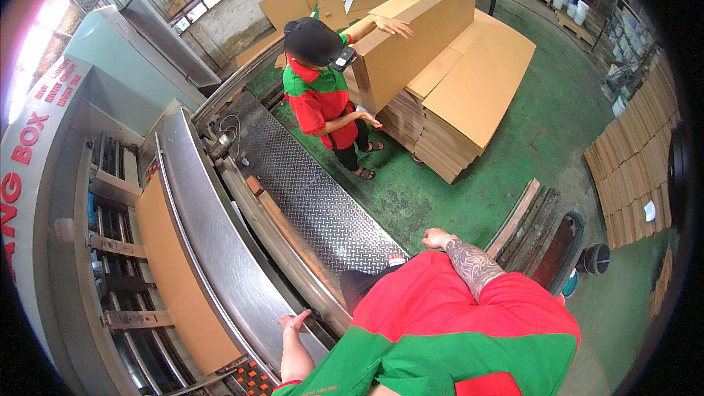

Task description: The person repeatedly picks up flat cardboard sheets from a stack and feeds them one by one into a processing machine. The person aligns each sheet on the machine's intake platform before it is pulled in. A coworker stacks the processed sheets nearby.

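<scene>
One broad steel panel (227,242), one diamond-plate walkway (315,191), one co-worker (323,114), one black cap (312,38), two red-and-green shirts (455,308)

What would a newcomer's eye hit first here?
Probably the big cardboard stack at upper right of centre, where a co-worker in red and green steadies a thick upright bundle on top. Next, the long shiny steel panel down the left, with the wearer's left hand at its near end.
</scene>
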A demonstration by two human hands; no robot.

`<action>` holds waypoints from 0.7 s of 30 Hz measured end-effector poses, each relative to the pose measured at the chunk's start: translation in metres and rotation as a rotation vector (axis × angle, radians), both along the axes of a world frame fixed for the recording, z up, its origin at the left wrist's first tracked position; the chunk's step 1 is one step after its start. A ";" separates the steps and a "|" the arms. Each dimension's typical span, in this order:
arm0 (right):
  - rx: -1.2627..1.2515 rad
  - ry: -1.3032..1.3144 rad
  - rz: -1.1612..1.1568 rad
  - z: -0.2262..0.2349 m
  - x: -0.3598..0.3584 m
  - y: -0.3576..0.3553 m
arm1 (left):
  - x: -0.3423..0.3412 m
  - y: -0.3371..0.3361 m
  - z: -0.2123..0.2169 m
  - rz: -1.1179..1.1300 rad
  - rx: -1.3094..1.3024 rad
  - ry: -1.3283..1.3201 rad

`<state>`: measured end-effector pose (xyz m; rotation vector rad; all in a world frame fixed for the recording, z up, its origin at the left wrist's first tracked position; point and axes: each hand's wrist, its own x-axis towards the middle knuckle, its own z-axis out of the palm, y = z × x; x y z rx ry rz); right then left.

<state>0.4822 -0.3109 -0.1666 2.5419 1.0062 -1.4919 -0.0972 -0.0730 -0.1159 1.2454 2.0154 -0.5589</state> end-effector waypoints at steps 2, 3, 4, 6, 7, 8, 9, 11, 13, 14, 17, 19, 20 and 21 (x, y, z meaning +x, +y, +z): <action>0.070 0.002 0.002 -0.001 0.000 -0.001 | 0.001 0.000 0.001 0.002 -0.001 0.013; 0.042 -0.015 -0.011 -0.001 0.000 -0.001 | 0.001 0.000 0.002 -0.002 0.002 0.018; 0.093 0.000 0.001 -0.001 0.000 -0.001 | 0.001 0.000 0.002 0.004 -0.033 0.018; 0.060 -0.011 0.005 -0.001 0.000 -0.001 | 0.001 0.000 0.003 -0.027 -0.001 0.019; 0.095 0.001 0.007 -0.001 0.000 0.000 | 0.001 0.000 0.003 -0.026 -0.028 0.019; 0.092 0.004 0.006 -0.001 0.000 0.000 | 0.001 0.000 0.004 -0.033 -0.004 0.016; 0.058 -0.005 -0.002 -0.001 0.000 0.000 | 0.001 0.000 0.004 -0.029 -0.002 0.015; 0.094 0.010 -0.012 -0.001 0.000 0.000 | 0.000 0.000 0.004 -0.018 0.002 0.013; 0.099 0.011 -0.029 0.000 0.000 0.000 | 0.001 0.001 0.003 0.003 -0.040 0.019; 0.102 0.009 -0.038 0.001 -0.001 0.000 | 0.001 0.001 0.003 -0.016 0.003 0.015; 0.094 0.005 -0.032 0.004 -0.001 0.000 | 0.001 0.001 0.001 -0.016 -0.006 0.013; 0.083 0.009 -0.022 0.006 -0.001 0.000 | 0.001 0.001 0.000 0.045 -0.032 -0.004; 0.076 0.014 -0.020 0.007 -0.001 0.000 | 0.001 0.000 -0.001 0.034 0.000 -0.010; 0.039 0.006 -0.028 0.008 -0.001 0.000 | 0.001 0.000 -0.001 0.036 0.001 -0.019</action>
